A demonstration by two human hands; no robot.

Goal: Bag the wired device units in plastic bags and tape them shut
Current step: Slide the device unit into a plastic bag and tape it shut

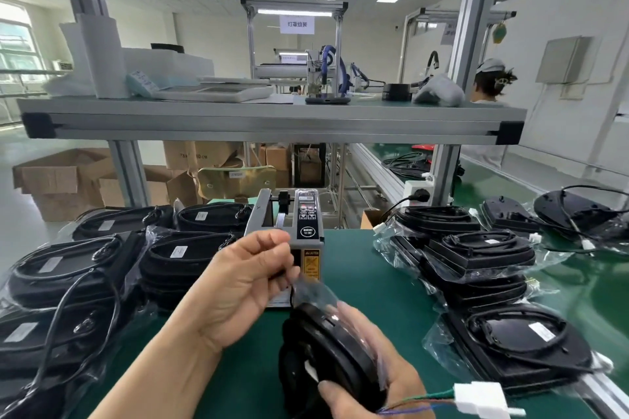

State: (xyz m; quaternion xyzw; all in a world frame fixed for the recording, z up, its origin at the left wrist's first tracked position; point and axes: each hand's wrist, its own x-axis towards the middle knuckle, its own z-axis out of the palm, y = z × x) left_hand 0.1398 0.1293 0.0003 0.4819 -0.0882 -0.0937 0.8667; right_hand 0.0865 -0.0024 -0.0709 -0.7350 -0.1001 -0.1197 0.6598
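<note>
We count 1 tape dispenser [299, 224], 1 held unit [333, 350] in 1 plastic bag [316, 292], 1 white connector [480, 396] on its wires [425, 400]. We make bagged units [68, 269] min. 5 at left, approx. 4 at right, plus 2 further units [578, 211] far right. Stacks hide some.

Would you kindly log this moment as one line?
left hand pinches plastic bag | right hand grips device unit | tape dispenser behind

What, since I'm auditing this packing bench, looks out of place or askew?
The white connector and coloured wires of the black unit gripped by the right hand seem to trail beyond its plastic bag, whose top the left hand pinches. Otherwise nothing stands out.
</note>
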